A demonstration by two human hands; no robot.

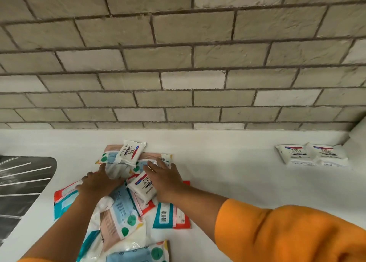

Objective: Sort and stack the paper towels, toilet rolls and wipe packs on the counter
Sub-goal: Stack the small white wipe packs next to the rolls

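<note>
Wipe packs (122, 212) heaped loose mid-counter (237, 172). Left hand (97, 184) and right hand (166, 180) both lie flat on the heap, fingers straight, gripping nothing. Two Dove packs (293, 154) sit side by side well to the right (near the brick wall (178, 63)).

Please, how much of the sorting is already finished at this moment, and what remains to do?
Done: two sorted Dove packs lie side by side near the wall at the right, apart from the rest.
In hand: the left hand and the right hand reach into the mixed pile; the right lies on it with straight fingers.
Left: most of the job. The pile is jumbled, with two loose Dove packs among the coloured ones.
</note>
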